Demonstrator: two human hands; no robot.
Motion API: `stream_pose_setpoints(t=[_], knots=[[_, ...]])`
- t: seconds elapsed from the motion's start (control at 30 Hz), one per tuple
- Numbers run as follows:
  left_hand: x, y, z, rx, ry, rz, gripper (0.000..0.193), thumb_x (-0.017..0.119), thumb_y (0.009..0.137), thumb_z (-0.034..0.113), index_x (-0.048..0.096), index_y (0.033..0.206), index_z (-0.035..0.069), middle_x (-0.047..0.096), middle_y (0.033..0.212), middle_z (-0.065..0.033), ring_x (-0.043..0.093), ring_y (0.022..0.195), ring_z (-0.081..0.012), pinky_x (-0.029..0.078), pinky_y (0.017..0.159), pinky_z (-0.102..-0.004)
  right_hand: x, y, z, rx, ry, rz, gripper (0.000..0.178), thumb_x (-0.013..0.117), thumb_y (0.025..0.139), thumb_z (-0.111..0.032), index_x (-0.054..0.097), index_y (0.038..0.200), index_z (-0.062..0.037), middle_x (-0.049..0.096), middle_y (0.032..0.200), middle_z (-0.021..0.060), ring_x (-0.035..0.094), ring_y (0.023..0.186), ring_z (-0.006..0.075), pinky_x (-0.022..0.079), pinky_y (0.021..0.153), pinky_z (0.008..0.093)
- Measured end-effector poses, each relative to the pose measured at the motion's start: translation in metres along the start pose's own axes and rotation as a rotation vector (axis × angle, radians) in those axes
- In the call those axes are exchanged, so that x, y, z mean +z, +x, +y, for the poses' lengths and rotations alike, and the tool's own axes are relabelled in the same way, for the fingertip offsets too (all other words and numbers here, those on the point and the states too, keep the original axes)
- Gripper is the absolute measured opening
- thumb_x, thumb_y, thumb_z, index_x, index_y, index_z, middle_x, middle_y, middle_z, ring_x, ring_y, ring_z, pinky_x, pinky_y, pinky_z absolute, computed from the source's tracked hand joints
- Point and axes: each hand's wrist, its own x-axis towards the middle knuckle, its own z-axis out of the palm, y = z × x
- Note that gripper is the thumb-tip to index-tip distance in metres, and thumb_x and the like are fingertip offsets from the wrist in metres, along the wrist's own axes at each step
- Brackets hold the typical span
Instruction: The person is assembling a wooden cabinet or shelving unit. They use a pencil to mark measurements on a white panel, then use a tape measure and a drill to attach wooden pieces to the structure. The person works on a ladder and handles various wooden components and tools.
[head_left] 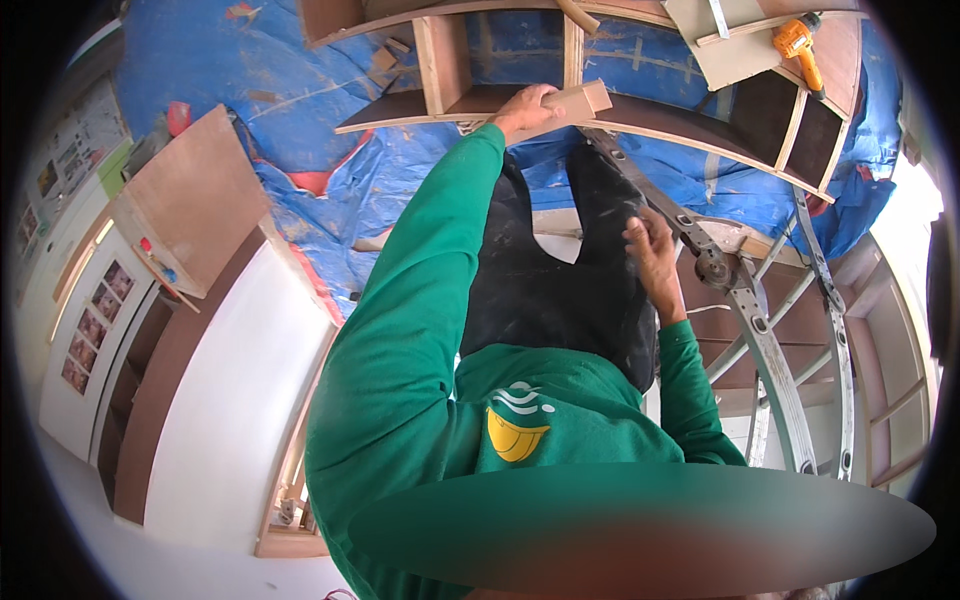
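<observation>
My left hand point(522, 112) reaches far forward, its fingers closed around a short piece of light wood point(575, 107). That piece lies across the near edge of a curved wooden frame point(690, 130) divided by upright partitions. My right hand point(655, 260) is beside my right thigh, near the metal ladder point(715, 268). Its fingers are loosely bent and slightly apart, and I see nothing in them. Both arms wear green sleeves.
A yellow-orange power drill point(797, 45) lies on a board at the far right. Blue sheeting point(300, 60) covers the area beyond. To the left stand a brown panel point(195, 190) and a white curved surface point(225, 400). Wooden shelving point(895, 350) rises at the right.
</observation>
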Motion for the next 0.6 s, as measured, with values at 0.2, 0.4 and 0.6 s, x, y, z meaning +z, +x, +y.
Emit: stream_pose_setpoints(t=[0.2, 0.4, 0.6], knots=[[0.01, 0.027, -0.021, -0.016, -0.029, -0.004, 0.064, 0.077, 0.09, 0.044, 0.06, 0.139, 0.007, 0.065, 0.138, -0.02, 0.06, 0.131, -0.0366, 0.046, 0.111, -0.044, 0.003, 0.026, -0.028, 0.025, -0.032, 0.029, 0.07, 0.065, 0.104, -0.047, 0.049, 0.148, 0.0045, 0.064, 0.125, 0.0158, 0.066, 0.11, 0.0213, 0.056, 0.092, 0.0356], [-0.009, 0.031, -0.009, -0.057, -0.037, -0.164, 0.068, 0.076, 0.091, 0.045, 0.057, 0.143, 0.006, 0.065, 0.137, -0.0213, 0.059, 0.132, -0.0363, 0.046, 0.112, -0.0436, -0.024, 0.071, -0.059, -0.092, -0.016, 0.128, 0.067, 0.065, 0.105, -0.046, 0.049, 0.147, 0.0033, 0.064, 0.122, 0.0139, 0.065, 0.11, 0.0205, 0.055, 0.092, 0.0342], [-0.016, 0.024, -0.011, -0.037, 0.16, -0.035, 0.097, 0.083, 0.082, 0.055, 0.044, 0.156, 0.006, 0.049, 0.151, -0.023, 0.047, 0.143, -0.0396, 0.041, 0.119, -0.0458, -0.068, 0.091, -0.092, -0.186, 0.079, 0.307, 0.065, 0.068, 0.104, -0.042, 0.05, 0.146, 0.0035, 0.066, 0.117, 0.0137, 0.065, 0.107, 0.0199, 0.055, 0.09, 0.0335]])
